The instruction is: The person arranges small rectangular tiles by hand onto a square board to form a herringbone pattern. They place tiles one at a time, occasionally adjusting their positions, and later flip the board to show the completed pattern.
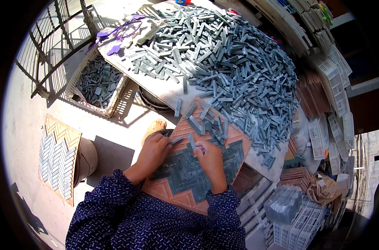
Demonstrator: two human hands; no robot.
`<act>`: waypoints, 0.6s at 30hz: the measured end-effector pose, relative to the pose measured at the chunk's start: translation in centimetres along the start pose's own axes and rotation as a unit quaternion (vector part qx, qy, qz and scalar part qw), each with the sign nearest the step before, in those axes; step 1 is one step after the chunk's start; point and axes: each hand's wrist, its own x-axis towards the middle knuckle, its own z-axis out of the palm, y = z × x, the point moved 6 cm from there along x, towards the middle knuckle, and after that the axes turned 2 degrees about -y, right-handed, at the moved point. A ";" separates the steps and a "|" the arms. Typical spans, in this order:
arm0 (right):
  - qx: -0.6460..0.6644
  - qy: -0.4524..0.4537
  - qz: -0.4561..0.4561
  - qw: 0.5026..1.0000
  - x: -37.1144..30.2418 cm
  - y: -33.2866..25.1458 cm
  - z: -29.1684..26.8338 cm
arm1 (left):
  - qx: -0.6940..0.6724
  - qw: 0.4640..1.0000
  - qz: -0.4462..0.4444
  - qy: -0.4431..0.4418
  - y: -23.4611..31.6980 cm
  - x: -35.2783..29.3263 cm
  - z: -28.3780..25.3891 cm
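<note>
An orange-brown grooved board (159,186) lies tilted in front of me, one corner over the table's edge. Grey-green stone strips fill part of its grooves in a herringbone pattern (185,171). My left hand (155,149), at the board's left side, pinches a short stone strip (177,140) between thumb and fingers. Over the laid pattern, my right hand (209,157) has its fingers closed on another stone strip (192,141), which stands up from the fingertips. Several loose strips (206,125) lie scattered on the board's far part.
A big heap of stone strips (231,58) covers the table (160,89). At left are a cream crate (122,89) of stone pieces, a metal rack (52,50), and a second patterned board (58,160) leaning by a bucket (86,158). White plastic baskets (318,135) stack at right.
</note>
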 end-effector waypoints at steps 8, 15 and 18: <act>-0.055 -0.002 -0.018 0.998 0.6 -0.7 0.5 | 0.011 1.000 -0.020 0.020 -0.4 0.5 0.0; -0.066 0.047 -0.106 0.991 1.2 -1.7 0.6 | -0.023 0.999 -0.024 0.004 -0.6 0.5 -0.3; -0.072 0.020 -0.096 0.993 2.0 -1.8 0.7 | -0.019 1.000 -0.024 0.004 -0.6 0.6 -0.1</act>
